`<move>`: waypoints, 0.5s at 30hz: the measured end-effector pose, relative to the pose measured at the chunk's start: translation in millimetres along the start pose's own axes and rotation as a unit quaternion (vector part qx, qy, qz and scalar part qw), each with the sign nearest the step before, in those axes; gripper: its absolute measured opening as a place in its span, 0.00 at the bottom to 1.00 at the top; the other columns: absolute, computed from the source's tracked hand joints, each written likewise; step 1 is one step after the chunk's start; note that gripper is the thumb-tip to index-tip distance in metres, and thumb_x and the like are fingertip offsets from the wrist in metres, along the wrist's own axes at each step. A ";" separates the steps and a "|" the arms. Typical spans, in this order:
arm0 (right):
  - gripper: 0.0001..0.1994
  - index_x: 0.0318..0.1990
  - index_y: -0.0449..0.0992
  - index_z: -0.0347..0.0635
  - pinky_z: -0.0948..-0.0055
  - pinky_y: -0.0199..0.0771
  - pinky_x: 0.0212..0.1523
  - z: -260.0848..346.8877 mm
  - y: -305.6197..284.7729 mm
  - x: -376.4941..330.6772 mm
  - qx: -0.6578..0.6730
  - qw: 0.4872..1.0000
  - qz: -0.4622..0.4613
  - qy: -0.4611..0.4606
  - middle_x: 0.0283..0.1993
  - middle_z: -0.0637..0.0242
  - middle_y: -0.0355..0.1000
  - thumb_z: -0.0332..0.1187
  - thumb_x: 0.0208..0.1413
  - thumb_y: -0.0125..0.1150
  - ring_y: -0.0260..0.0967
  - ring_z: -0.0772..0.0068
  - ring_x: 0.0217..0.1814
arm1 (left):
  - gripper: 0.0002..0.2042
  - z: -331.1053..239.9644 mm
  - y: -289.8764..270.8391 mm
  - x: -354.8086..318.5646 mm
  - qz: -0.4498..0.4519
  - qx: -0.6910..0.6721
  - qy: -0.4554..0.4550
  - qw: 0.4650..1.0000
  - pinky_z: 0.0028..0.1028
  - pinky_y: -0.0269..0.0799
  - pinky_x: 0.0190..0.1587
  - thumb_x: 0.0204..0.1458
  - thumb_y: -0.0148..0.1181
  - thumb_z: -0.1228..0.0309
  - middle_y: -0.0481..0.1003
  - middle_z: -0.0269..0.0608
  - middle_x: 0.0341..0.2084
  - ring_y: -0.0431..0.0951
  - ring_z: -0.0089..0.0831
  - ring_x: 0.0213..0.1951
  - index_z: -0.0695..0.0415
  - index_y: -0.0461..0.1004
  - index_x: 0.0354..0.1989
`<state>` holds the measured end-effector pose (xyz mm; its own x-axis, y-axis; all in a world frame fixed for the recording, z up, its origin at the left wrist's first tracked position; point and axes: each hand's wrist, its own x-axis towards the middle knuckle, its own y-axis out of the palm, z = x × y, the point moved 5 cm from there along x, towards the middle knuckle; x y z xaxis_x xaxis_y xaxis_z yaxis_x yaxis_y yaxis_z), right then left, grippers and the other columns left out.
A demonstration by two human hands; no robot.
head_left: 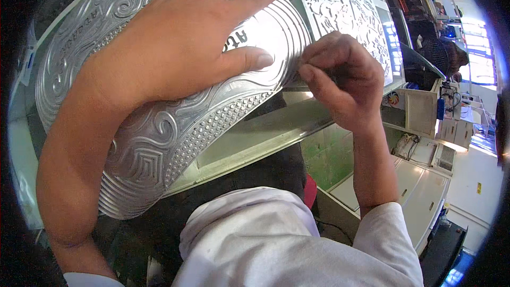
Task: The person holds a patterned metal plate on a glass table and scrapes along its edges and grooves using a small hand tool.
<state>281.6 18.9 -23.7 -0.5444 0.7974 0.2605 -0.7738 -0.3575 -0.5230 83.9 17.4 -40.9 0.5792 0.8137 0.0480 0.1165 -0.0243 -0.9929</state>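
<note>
Workshop clutter fills the background beyond our right hand — pale cabinets [425,191], a dark figure seated by a bright window [443,56], and a metal workbench edge [265,133] running beneath both hands. We press our left hand [175,48] flat and spread on a large embossed aluminium plate [159,138], palm and fingers open, thumb stretched toward the plate's right rim. Our right hand [340,82] is curled closed at that rim, thumb and fingers pinched together against the metal; whether a small tool sits inside the pinch we cannot tell, since the fingers hide it. The plate lies tilted over the bench, directly under our left hand and touching the fingertips of the right. To do this well, we judge that the left palm should bear down steadily so the sheet does not rock, while the right works in short, controlled movements along the edge — the rim looks thin and could nick a finger. Just past our right hand a second embossed panel [345,10] leans upright, silvery and densely patterned. Black lettering shows on the smooth band of the plate between our left fingers and thumb. Farther right of the right hand sit a small round multicoloured sticker [392,98] on a pale box face, and a little yellow label [478,187] on the white wall.
</note>
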 end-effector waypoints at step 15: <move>0.07 0.31 0.74 0.39 0.72 0.74 0.36 4.5 3.8 3.1 -0.046 0.999 0.018 -0.023 0.32 0.63 0.76 0.23 0.45 0.68 0.75 0.67 0.34 | 0.41 1.0 1.6 -4.4 -0.009 -0.003 0.005 1.000 0.61 0.34 0.69 0.60 0.31 0.36 0.46 0.62 0.68 0.40 0.56 0.71 0.60 0.49 0.69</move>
<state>275.5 17.8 -21.2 -0.5865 0.7616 0.2758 -0.7218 -0.3369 -0.6046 80.7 14.3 -42.9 0.5842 0.8088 0.0672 0.1317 -0.0128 -0.9912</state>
